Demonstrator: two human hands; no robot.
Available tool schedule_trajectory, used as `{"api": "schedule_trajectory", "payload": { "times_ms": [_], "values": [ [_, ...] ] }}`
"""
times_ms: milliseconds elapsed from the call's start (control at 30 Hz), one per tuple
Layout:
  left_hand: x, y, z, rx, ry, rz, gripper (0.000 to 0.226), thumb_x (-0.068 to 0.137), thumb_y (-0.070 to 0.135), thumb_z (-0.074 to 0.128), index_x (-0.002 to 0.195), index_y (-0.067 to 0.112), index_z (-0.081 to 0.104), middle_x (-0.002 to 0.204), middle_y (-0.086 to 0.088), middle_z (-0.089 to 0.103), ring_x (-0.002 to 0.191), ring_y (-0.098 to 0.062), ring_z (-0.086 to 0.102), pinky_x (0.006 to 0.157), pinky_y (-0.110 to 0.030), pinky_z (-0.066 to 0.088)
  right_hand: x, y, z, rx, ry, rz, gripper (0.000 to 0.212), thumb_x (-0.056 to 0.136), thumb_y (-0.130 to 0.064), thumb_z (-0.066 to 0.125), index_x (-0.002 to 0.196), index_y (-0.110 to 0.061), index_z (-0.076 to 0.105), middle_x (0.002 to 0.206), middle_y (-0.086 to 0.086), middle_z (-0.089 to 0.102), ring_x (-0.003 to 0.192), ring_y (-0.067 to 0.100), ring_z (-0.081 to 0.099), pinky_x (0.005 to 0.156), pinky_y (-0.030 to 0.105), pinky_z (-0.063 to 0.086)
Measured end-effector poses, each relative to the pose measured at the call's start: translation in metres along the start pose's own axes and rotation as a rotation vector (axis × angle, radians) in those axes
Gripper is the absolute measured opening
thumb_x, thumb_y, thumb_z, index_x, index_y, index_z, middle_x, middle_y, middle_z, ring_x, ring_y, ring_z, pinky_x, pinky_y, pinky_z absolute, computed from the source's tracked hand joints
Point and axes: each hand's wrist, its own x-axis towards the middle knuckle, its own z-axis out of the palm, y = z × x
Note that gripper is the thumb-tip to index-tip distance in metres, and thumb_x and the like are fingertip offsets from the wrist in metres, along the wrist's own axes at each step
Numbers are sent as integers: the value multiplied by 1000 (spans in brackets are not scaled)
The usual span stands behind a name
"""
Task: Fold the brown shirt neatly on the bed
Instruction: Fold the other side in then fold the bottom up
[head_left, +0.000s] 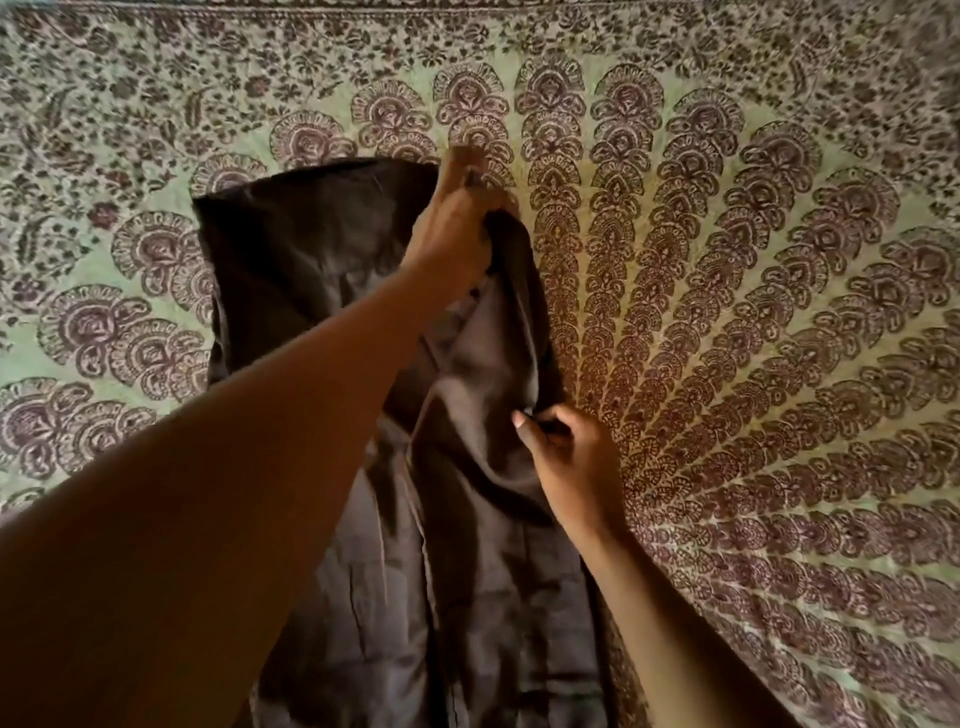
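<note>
Shirt (322, 270) on bed (753, 312)

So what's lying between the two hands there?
Only brown shirt: a raised fold runs from the left hand to the right hand, in the head view.

One brown shirt (322, 270) lies on one bed (753, 312), which is covered by one printed sheet. Two hands are on the shirt: the left hand (452, 234) at its far right corner, the right hand (566, 457) at its right edge, nearer the person. Two bare forearms reach in over the shirt.
</note>
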Motion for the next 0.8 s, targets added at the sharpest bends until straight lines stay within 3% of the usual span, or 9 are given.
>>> {"api": "schedule_trajectory", "payload": {
  "times_ms": [67, 100, 200, 300, 433, 500, 600, 700, 800],
  "values": [
    [16, -2, -7, 50, -32, 128, 52, 81, -14, 49, 109, 18, 79, 162, -1, 34, 135, -17, 50, 92, -36, 52, 5, 1, 0, -16, -3, 48, 32, 89, -38, 78, 69, -18, 64, 56, -9, 62, 51, 3, 55, 52, 16, 36],
    [23, -4, -10, 44, -59, 205, 50, 80, -15, 52, 105, 16, 80, 157, 1, 44, 135, -20, 53, 97, -37, 52, 6, 1, 0, -33, 0, 56, 34, 89, -40, 78, 66, -20, 61, 54, -9, 60, 49, 3, 53, 51, 16, 34],
    [44, -4, -18, 24, -218, 237, 55, 74, -18, 52, 104, 18, 81, 117, 0, 75, 111, -17, 68, 97, -29, 52, 6, -2, 1, -75, 19, 45, 37, 88, -40, 79, 63, -22, 59, 52, -10, 57, 50, 6, 54, 50, 16, 34],
    [57, 5, -27, 11, -337, 250, 49, 76, -19, 56, 100, 16, 81, 96, 7, 73, 97, -9, 67, 90, -26, 52, 6, -4, 3, -137, 80, 13, 38, 86, -39, 80, 61, -24, 57, 51, -12, 55, 51, 6, 55, 50, 13, 32],
    [71, 7, -40, 36, -403, 287, 36, 79, -14, 70, 99, 13, 82, 99, -4, 75, 96, -11, 66, 90, -30, 54, 3, -5, 7, -158, 115, -8, 38, 85, -36, 82, 61, -28, 53, 47, -17, 48, 57, -2, 58, 52, 8, 35],
    [78, 11, -47, 158, -459, 326, 28, 79, -3, 79, 102, 13, 81, 106, -6, 74, 99, -12, 61, 91, -32, 52, 4, -3, 7, -141, 108, -22, 39, 85, -35, 82, 61, -28, 53, 46, -15, 48, 56, 0, 58, 52, 9, 35],
    [84, 18, -57, 192, -571, 297, 22, 76, 20, 89, 96, 23, 82, 96, 7, 75, 92, -8, 65, 87, -29, 50, 6, -2, 6, -72, 81, 7, 46, 88, -34, 81, 57, -28, 47, 46, -10, 47, 50, 4, 53, 51, 11, 31],
    [83, 25, -58, 139, -584, 285, 9, 84, 26, 84, 87, 31, 77, 85, 17, 70, 89, -7, 66, 92, -29, 47, 4, -2, 6, -32, 88, 22, 46, 89, -33, 80, 57, -26, 47, 48, -9, 49, 52, 4, 53, 52, 11, 32],
    [81, 24, -51, 212, -527, 243, 4, 91, 25, 77, 94, 26, 76, 93, 8, 67, 102, -20, 67, 94, -40, 53, 4, -2, 7, -52, 125, 9, 45, 89, -35, 79, 58, -29, 47, 49, -12, 49, 55, 3, 54, 53, 11, 33]
  ]
}}
